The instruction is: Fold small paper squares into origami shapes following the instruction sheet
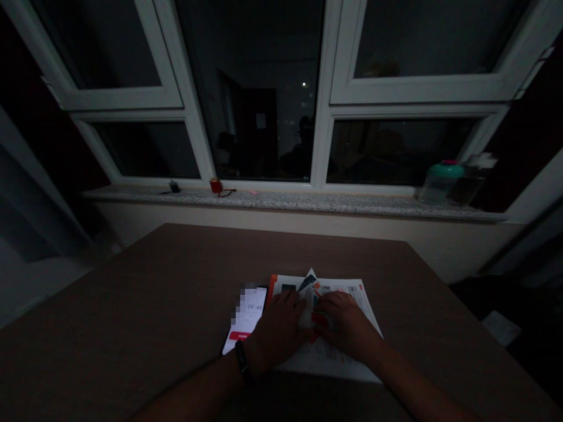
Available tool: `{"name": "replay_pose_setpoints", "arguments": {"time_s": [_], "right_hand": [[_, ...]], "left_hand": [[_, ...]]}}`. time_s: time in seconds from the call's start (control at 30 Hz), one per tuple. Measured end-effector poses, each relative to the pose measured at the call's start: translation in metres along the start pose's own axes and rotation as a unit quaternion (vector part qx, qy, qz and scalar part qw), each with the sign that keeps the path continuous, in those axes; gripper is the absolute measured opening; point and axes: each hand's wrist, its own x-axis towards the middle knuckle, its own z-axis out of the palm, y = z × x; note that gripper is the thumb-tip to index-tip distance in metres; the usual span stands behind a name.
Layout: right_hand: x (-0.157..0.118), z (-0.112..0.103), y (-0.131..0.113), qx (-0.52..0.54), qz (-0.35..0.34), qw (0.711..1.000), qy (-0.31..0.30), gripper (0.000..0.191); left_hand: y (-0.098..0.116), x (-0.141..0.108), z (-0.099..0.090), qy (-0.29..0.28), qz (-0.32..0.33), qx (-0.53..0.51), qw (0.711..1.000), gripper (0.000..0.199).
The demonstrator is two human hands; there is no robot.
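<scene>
A folded piece of printed paper [307, 312] lies between my two hands, its pointed tip sticking up past the fingers. My left hand [280, 327], with a dark band on the wrist, holds its left side, fingers bent over it. From the other side my right hand [346, 323] grips the paper near a red printed patch, thumb and fingers drawn together. Beneath both hands a printed sheet or magazine [358, 293] with an orange left edge rests flat on the table. The fingers cover part of the folds, and the dim light blurs the details.
A lit phone [250, 313] lies just left of the magazine on the brown table [197, 258]. Beyond it, the stone windowsill [285, 200] holds a small red jar [215, 186], a dark small bottle [174, 186] and a teal-lidded container [442, 181].
</scene>
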Motion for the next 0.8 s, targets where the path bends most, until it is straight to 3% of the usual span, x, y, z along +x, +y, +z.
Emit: {"name": "replay_pose_setpoints", "arguments": {"time_s": [0.3,0.6,0.8], "right_hand": [[-0.002,0.0,-0.001,0.0,0.022,1.0,-0.018,0.036],[-0.001,0.002,0.013,-0.019,-0.023,0.999,-0.022,0.034],[-0.003,0.002,0.019,-0.017,-0.034,0.999,-0.008,0.043]], "left_hand": [[-0.001,0.002,0.003,0.013,0.005,0.01,1.0,0.036],[-0.002,0.003,-0.001,0.019,0.015,0.029,0.999,0.031],[-0.003,0.005,-0.002,0.0,0.024,0.049,0.999,0.058]]}}
